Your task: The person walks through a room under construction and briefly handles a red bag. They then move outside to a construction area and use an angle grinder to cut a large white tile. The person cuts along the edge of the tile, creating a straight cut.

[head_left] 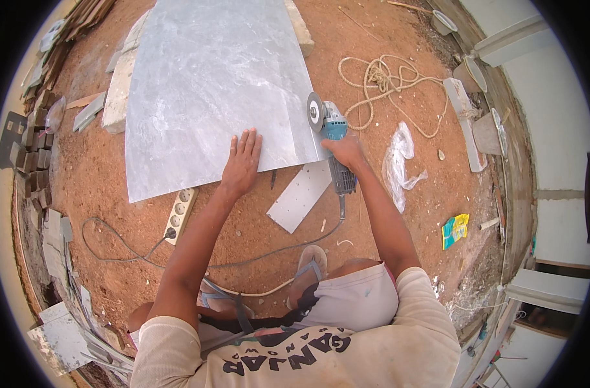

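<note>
A large grey marbled tile lies before me, resting on pale blocks. My left hand is spread flat on its near edge, fingers pointing away from me. In my right hand is a teal and dark grey angle grinder, gripped around its body. The grinder's disc stands at the tile's right edge; whether it touches the tile or spins I cannot tell. A power cable runs from the grinder's rear across the ground toward a power strip near my left forearm.
A grey tile offcut lies under the tile's near edge. To the right are a coiled rope, clear plastic sheeting and a yellow-teal packet. Buckets line the right wall. Stacked bricks stand at the left.
</note>
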`<state>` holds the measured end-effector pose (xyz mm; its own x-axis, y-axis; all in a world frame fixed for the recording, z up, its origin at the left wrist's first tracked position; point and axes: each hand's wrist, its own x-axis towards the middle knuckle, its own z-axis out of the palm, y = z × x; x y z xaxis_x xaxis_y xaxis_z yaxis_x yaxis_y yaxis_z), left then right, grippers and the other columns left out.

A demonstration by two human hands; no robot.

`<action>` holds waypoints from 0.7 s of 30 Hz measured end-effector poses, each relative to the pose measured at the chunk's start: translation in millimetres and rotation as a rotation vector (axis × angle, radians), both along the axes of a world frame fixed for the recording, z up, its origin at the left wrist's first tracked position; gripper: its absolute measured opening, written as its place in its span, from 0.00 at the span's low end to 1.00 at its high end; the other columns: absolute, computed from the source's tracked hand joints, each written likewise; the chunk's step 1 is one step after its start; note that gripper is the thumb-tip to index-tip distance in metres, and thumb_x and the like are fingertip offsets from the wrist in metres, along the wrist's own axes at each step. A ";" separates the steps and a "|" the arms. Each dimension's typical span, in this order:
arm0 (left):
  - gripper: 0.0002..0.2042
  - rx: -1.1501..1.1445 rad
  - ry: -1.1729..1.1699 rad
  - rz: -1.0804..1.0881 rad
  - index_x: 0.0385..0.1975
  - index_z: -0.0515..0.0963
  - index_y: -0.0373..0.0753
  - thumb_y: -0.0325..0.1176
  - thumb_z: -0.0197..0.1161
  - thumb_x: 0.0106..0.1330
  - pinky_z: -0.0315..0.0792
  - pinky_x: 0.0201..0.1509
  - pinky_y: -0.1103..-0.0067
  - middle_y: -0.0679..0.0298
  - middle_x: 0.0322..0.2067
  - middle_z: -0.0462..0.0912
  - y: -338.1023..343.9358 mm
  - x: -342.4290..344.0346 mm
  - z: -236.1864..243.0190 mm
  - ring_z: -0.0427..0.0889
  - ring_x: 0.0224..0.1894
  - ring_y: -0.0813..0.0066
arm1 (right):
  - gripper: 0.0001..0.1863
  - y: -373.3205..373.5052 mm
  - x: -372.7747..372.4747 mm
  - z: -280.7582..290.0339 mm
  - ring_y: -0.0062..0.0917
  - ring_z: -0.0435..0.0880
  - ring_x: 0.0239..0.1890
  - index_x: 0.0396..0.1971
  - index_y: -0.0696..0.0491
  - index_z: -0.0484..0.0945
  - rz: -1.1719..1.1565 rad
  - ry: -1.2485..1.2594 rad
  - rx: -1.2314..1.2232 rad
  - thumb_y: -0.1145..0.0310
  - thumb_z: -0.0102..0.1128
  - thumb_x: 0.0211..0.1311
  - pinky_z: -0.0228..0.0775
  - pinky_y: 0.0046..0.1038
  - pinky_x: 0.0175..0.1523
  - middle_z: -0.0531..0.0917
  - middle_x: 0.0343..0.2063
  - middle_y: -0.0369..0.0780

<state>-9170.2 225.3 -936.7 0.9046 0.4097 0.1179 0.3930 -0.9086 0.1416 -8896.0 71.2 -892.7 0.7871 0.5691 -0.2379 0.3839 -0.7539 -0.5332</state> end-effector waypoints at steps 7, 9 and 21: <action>0.41 -0.063 0.070 0.002 0.73 0.50 0.28 0.28 0.61 0.59 0.36 0.81 0.56 0.45 0.75 0.47 -1.9 0.8 13.5 0.43 0.79 0.50 | 0.32 4.4 6.3 -3.2 0.41 0.87 0.42 0.43 0.66 0.82 0.038 -0.020 -0.024 0.54 0.69 0.42 0.76 0.38 0.47 0.86 0.39 0.55; 0.43 -0.069 0.084 0.005 0.73 0.50 0.28 0.34 0.64 0.59 0.36 0.81 0.56 0.45 0.75 0.47 -1.1 0.6 14.6 0.43 0.79 0.50 | 0.32 6.9 5.8 -2.6 0.41 0.87 0.42 0.43 0.66 0.82 0.042 -0.025 -0.012 0.54 0.69 0.42 0.76 0.38 0.48 0.86 0.40 0.55; 0.48 -0.197 -0.081 0.020 0.71 0.56 0.26 0.64 0.58 0.65 0.37 0.81 0.57 0.43 0.74 0.51 5.3 -1.8 14.0 0.45 0.78 0.49 | 0.40 15.4 5.4 17.1 0.49 0.85 0.50 0.44 0.75 0.78 0.086 0.051 -0.002 0.49 0.69 0.42 0.77 0.40 0.54 0.83 0.44 0.64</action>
<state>-9172.0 230.7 -922.6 0.8869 0.4496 0.1058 0.3907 -0.8524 0.3476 -8890.6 86.6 -875.6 0.7224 0.6332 -0.2779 0.4194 -0.7208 -0.5519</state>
